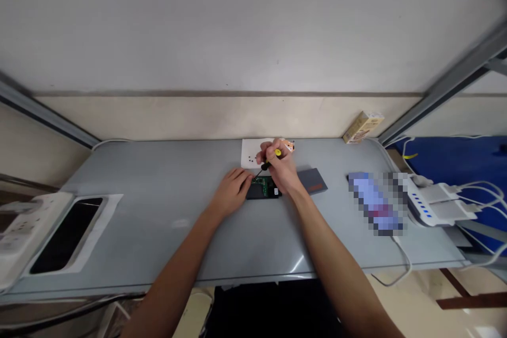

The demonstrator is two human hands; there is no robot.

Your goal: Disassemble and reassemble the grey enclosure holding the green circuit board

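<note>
My right hand (280, 166) is closed around a screwdriver (265, 166) with a yellow and black handle. Its thin shaft slants down to the left, and the tip is at the upper left part of an opened electronic device (264, 188). A green circuit board and a flat black area show inside the device, which lies on the table. At the device's left end, my left hand (233, 190) grips it, fingers bent near the screwdriver tip. Just behind, several small dark pieces, possibly screws, lie on a white sheet (248, 149). The right hand partly covers the sheet and device.
A dark grey flat cover (312, 180) with reddish marking lies right of the device. Farther right are a blurred phone (374, 203), a charging hub (422, 206) with cables and a small carton (362, 127). On the left, a black-screened phone (67, 235) lies beside a power strip (29, 232).
</note>
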